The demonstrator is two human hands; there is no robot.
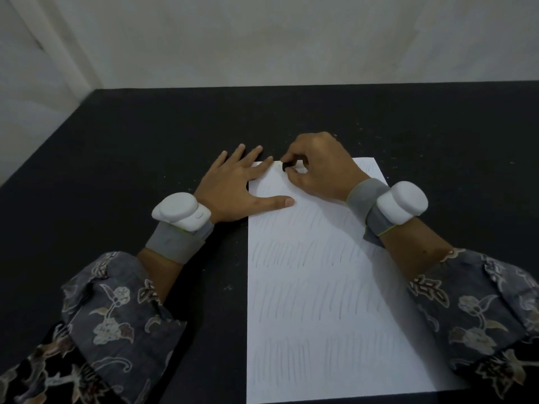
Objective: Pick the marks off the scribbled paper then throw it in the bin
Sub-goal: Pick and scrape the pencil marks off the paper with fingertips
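Observation:
A white sheet of paper point(315, 287) with several rows of faint grey pencil strokes lies on the black table point(145, 141). My left hand point(236, 185) lies flat with spread fingers on the sheet's top left corner, its thumb stretched across the paper. My right hand point(315, 167) is at the sheet's top edge with fingers curled, and it pinches a small black eraser point(286, 166) against the paper. The sheet's top right part is partly hidden under that hand.
A white wall point(262, 39) stands behind the table's far edge. Small pale crumbs point(227, 287) speckle the black surface around the paper. Both wrists carry white devices on grey bands. No bin is in view.

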